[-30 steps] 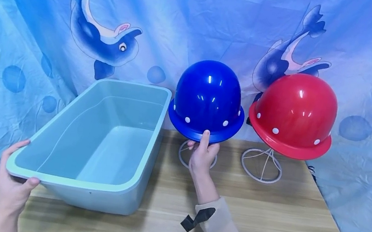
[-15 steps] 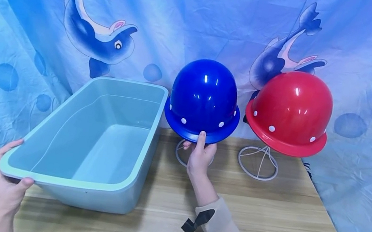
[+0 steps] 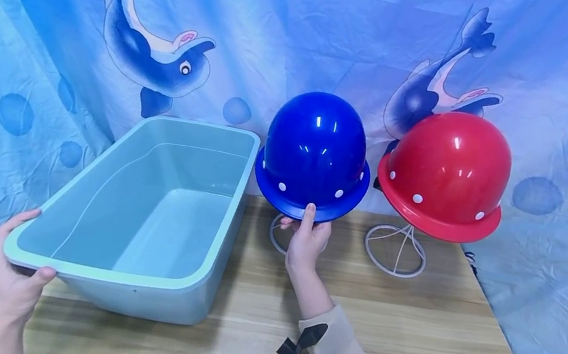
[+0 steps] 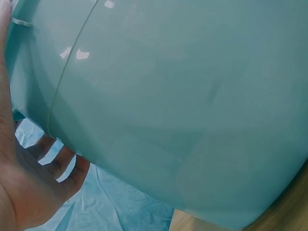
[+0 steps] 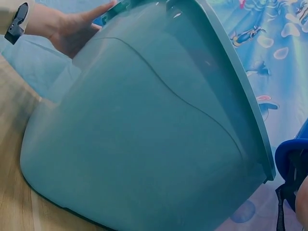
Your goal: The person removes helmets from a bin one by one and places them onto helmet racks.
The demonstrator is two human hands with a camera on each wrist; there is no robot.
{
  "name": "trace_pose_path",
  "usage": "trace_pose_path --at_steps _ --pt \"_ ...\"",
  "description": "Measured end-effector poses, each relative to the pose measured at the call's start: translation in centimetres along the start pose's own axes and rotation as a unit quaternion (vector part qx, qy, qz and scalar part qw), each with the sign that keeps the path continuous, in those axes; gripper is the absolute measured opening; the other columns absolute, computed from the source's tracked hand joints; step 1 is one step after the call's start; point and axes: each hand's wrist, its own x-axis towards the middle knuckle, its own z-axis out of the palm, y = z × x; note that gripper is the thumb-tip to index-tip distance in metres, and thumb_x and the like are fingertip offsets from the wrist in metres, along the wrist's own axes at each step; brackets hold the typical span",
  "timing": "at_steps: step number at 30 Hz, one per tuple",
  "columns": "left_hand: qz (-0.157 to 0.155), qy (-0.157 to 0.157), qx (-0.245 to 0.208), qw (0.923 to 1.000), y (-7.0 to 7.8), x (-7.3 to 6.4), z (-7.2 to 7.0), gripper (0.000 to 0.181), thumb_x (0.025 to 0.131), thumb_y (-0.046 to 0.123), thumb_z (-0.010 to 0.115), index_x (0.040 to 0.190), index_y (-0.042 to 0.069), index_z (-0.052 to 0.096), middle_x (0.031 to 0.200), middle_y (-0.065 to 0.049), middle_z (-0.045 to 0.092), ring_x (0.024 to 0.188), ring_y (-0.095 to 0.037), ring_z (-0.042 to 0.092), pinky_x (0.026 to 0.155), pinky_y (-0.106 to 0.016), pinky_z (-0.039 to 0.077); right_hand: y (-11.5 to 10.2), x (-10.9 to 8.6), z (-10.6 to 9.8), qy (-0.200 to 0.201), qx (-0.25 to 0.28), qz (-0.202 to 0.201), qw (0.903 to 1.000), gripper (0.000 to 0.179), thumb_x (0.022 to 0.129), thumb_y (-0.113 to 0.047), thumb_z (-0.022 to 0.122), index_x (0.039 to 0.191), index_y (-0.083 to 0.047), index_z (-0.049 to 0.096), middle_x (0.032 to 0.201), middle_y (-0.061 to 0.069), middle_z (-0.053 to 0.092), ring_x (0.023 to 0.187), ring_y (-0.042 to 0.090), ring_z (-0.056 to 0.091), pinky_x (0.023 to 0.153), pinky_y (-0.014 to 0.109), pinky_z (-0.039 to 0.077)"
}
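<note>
At the near left corner of a light-blue plastic tub [image 3: 101, 275], my left hand [image 3: 13, 288] grips the rim, thumb over the front edge and fingers along the side. The left wrist view shows its fingers curled by the tub wall [image 4: 159, 96]. My right hand [image 3: 307, 247] holds a blue hard hat [image 3: 317, 145] by its front brim, with the thumb on top and the other fingers partly hidden underneath. Part of a wire stand's ring [image 3: 276, 239] shows below this hat. A black strap [image 5: 280, 207] hangs beneath the hat in the right wrist view.
To the right, a red hard hat [image 3: 448, 173] sits on a white wire stand [image 3: 395, 252]. The wooden table [image 3: 429, 352] has its right edge running diagonally. Behind everything hangs a blue curtain [image 3: 307, 37] printed with dolphins.
The blue hard hat's front brim and my right hand have dipped slightly. My left hand keeps its hold on the tub, and the head view has shifted a little.
</note>
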Motion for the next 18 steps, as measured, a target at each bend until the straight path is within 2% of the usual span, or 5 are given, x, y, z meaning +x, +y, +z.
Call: trace_pose_path --at_steps 6,10,14,18 --pt "0.021 0.003 0.039 0.9990 0.29 -0.04 -0.05 0.101 0.058 -0.001 0.102 0.143 -0.020 0.051 0.134 -0.024 0.064 0.112 -0.025 0.066 0.090 -0.018 0.059 -0.04 -0.33 0.22 0.014 0.000 0.011 0.9998 0.017 0.113 -0.012 0.045 0.099 -0.007 0.054 0.061 -0.004 0.068 0.051 0.006 0.065 0.052 0.021 0.056" --pt "0.023 0.016 0.060 0.9978 0.41 -0.14 0.14 0.099 0.058 -0.004 0.102 0.142 -0.020 0.052 0.136 -0.023 0.064 0.113 -0.023 0.067 0.089 -0.017 0.060 -0.04 -0.39 0.19 0.012 0.000 0.014 0.9998 0.019 0.114 -0.013 0.044 0.099 -0.007 0.055 0.061 -0.004 0.068 0.052 0.006 0.066 0.054 0.021 0.057" --pt "0.019 0.027 0.064 0.9974 0.43 -0.14 0.32 0.099 0.057 -0.005 0.102 0.141 -0.020 0.053 0.137 -0.023 0.063 0.113 -0.023 0.067 0.089 -0.017 0.060 -0.09 -0.35 -0.01 0.008 0.002 0.019 0.9998 0.019 0.114 -0.014 0.045 0.099 -0.007 0.056 0.062 -0.003 0.069 0.053 0.008 0.066 0.055 0.021 0.058" --pt "0.019 0.024 0.058 0.9978 0.39 0.05 0.17 0.098 0.058 -0.004 0.102 0.141 -0.020 0.052 0.134 -0.023 0.065 0.111 -0.023 0.068 0.088 -0.017 0.060 -0.24 -0.30 -0.27 -0.002 0.008 0.027 0.9996 0.019 0.114 -0.015 0.045 0.101 -0.007 0.055 0.063 -0.002 0.069 0.053 0.007 0.067 0.056 0.021 0.059"
